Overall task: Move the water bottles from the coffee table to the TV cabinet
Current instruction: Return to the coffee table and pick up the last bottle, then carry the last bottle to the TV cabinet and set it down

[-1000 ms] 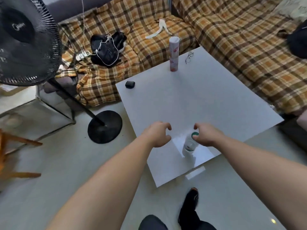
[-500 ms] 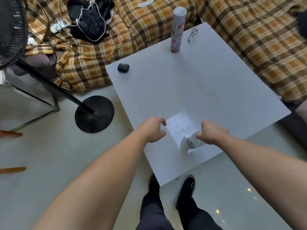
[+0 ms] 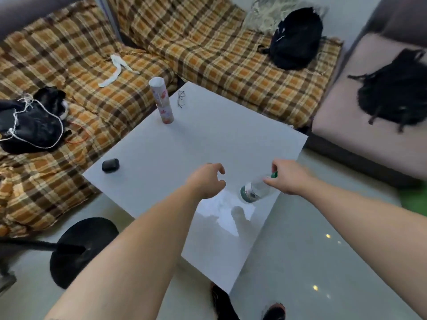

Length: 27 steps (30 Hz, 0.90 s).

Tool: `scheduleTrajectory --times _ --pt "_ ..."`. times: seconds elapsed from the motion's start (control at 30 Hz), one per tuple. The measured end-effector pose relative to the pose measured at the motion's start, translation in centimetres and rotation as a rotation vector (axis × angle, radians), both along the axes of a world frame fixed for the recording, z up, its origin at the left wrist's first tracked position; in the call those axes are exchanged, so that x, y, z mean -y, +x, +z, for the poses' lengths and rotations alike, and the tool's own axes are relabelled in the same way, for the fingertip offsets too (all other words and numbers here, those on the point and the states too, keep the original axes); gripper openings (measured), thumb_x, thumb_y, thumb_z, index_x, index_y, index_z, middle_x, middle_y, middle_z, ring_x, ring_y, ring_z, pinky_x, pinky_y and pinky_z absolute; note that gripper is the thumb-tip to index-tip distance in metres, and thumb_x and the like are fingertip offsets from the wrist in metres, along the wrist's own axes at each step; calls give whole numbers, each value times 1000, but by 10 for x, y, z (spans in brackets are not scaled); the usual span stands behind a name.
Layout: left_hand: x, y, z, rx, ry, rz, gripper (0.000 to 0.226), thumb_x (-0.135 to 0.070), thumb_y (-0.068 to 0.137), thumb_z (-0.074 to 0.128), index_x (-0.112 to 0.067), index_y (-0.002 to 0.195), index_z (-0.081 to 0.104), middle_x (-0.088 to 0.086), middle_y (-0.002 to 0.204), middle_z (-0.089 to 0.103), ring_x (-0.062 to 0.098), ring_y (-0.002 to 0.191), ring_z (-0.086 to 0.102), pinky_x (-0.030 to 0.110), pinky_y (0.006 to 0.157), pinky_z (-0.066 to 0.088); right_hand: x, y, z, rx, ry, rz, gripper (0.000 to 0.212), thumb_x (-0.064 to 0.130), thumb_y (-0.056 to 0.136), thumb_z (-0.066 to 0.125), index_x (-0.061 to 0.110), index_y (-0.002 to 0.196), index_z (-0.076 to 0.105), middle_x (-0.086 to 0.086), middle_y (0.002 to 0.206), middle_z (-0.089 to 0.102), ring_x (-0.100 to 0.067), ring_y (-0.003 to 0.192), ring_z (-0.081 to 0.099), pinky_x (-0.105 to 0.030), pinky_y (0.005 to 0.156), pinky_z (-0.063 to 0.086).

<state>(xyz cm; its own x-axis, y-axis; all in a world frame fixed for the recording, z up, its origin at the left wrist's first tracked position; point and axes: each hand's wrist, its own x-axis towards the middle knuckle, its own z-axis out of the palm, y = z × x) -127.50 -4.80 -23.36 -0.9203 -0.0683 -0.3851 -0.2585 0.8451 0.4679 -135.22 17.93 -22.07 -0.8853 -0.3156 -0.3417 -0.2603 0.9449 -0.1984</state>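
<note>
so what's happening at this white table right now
A person stands over the white coffee table and holds a clear water bottle near its green cap with the right hand. The bottle is tilted and appears lifted just above the table's near edge. The left hand hovers beside it, fingers loosely curled and holding nothing. A tall floral tube, a pair of glasses and a small black case are also on the table. The TV cabinet is not in view.

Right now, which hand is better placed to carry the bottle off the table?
Right. The right hand already holds the bottle by its neck, tilted, near the table edge. The left hand hangs empty beside it, fingers curled.
</note>
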Motion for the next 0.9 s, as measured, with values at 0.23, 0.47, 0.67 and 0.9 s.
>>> scheduleTrajectory --times 0.23,0.47,0.67,0.9 --pt "-132 -21 26 -50 -4 -402 38 -29 87 55 -21 123 53 9 125 55 28 105 55 36 90 46 -111 58 24 -147 -83 -333 29 43 74 63 24 70 41 -4 81 60 -30 76 57 -37 65 47" --pt "-259 27 56 -122 29 -675 38 -28 84 54 -23 122 54 6 123 58 25 105 56 33 85 46 -240 175 52 -257 16 -663 28 44 72 57 24 66 40 3 73 55 -27 72 54 -28 49 28" --pt "-358 111 68 -150 -1 -968 38 -30 84 54 -23 121 55 6 122 57 24 105 56 34 88 47 -321 321 69 -298 91 -902 28 48 70 59 27 70 40 5 71 48 -24 71 50 -26 47 21" --pt "-497 256 88 -186 96 -1376 38 -29 84 54 -24 121 54 6 121 57 24 105 56 33 89 45 -386 523 90 -250 -23 -1263 26 43 69 63 25 70 45 1 76 56 -24 76 56 -37 65 48"
